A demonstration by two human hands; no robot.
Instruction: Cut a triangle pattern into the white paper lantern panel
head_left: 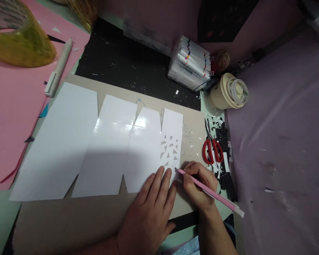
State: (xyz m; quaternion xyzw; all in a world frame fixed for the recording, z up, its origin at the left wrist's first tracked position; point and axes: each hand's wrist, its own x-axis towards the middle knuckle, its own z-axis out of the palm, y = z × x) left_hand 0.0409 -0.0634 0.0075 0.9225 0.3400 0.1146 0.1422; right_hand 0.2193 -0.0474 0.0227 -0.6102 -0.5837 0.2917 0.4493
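Note:
A white sheet of card (108,148) with notched edges lies flat, and its right panel has several small triangular cut-outs. My left hand (151,209) rests palm down on the lower right of this sheet, fingers stretched out just below the cut-outs. In my right hand (200,184) is a slim pink pen-like tool (210,193) with a white end, gripped between thumb and fingers. Its tip meets the sheet beside a small outlined triangle (173,165); whether it is a nib or a blade is too small to tell.
Under the sheet lies grey-beige board (48,226), with a black mat (138,74) behind. Red-handled scissors (212,150) lie at right among paper scraps. Boxed markers (192,62) and a lidded cup (225,94) stand at the back. A pale cutter (59,67) and yellow tape (39,46) are at left.

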